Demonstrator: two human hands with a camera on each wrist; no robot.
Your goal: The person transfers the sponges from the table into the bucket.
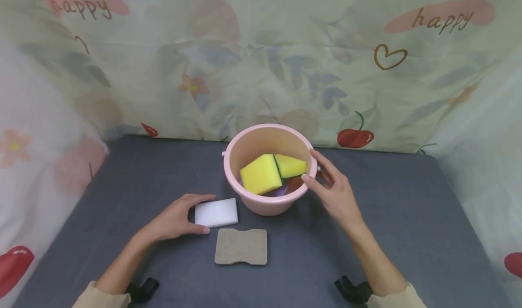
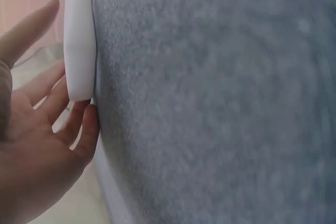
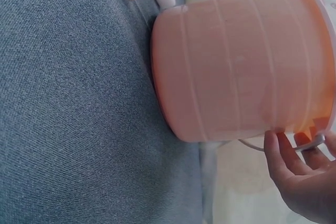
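We're seeing the hands working apart: the left hand [image 1: 175, 215] is bracketing a white block [image 1: 218, 214] on the desk [image 1: 408, 208], thumb toward the near edge, fingers toward the far edge, though how firmly it's pressing we cannot tell. The right hand [image 1: 336, 192] is clasping the rim of a pink bucket [image 1: 265, 206], which is standing near the desk's far edge. Two yellow sponges [image 1: 261, 174] are sitting inside; a tan pad [image 1: 241, 249] is lying closer to the near edge.

What could be going wrong? We're reckoning a hard tug on that rim would be tipping the bucket and spilling the sponges, while a loose thumb would be letting the block slip.

Texture now: the bucket is showing smooth, ringed walls and a thin handle [image 3: 253, 146]. The block is looking smooth and crisp-edged, the sponges are wearing dark green backing, and the speckled pad is curving inward along both long sides.
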